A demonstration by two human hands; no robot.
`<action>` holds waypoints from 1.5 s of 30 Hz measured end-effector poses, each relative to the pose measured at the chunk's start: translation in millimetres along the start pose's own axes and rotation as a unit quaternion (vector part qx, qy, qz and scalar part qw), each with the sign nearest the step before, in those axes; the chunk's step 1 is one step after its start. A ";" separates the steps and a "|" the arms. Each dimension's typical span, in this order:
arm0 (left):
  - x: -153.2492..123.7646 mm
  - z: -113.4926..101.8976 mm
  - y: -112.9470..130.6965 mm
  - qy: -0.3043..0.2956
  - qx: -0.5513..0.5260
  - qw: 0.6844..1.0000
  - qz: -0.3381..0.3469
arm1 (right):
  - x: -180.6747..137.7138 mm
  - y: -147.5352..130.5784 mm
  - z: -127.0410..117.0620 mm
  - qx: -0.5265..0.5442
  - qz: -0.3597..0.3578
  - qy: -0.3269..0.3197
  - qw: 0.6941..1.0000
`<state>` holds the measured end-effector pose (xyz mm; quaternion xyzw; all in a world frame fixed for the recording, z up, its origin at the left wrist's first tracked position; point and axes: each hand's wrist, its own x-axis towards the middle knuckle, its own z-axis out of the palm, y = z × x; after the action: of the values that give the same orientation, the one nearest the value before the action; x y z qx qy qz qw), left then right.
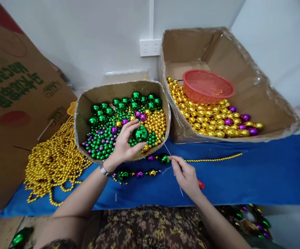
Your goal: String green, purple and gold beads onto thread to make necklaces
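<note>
A large shiny green ball bead [140,134] sits between the thumb and fingers of my left hand [126,141], above the smaller carton. My right hand [185,174] pinches a thin, straight needle-like strand [167,149] by the front of that carton; a pale end shows below the hand. Beyond my right fingertips lies a large green bead [164,158], in line with a purple bead and a string of small gold beads [214,159]. Closer to me, a strung row of green, purple and gold beads [139,174] rests on the blue cloth [243,183].
The smaller carton [122,86] holds green, gold and purple beads. At right, a larger carton [191,45] contains gold and purple beads and a red basket [208,86]. Gold bead strands [54,162] lie heaped at left, beside a tall printed carton [15,103]. A red object [201,184] lies by my right wrist.
</note>
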<state>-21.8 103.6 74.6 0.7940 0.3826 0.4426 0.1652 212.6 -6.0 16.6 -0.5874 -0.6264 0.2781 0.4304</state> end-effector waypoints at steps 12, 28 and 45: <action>-71.0 110.7 94.4 -0.471 -0.195 0.856 0.083 | 20.9 19.7 -80.1 0.033 -0.014 -0.070 0.997; -164.7 281.5 146.1 -0.629 -0.172 0.757 -0.032 | -15.4 36.4 -113.1 -0.010 -0.040 -0.082 0.996; -55.6 84.6 136.9 -0.627 -0.328 0.700 -0.096 | -38.6 3.5 -93.8 0.110 0.030 -0.037 0.993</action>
<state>94.0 -21.2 78.1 0.7423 0.0955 -0.0782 0.6586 293.2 -57.9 50.0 -0.5439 -0.5898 0.3796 0.4606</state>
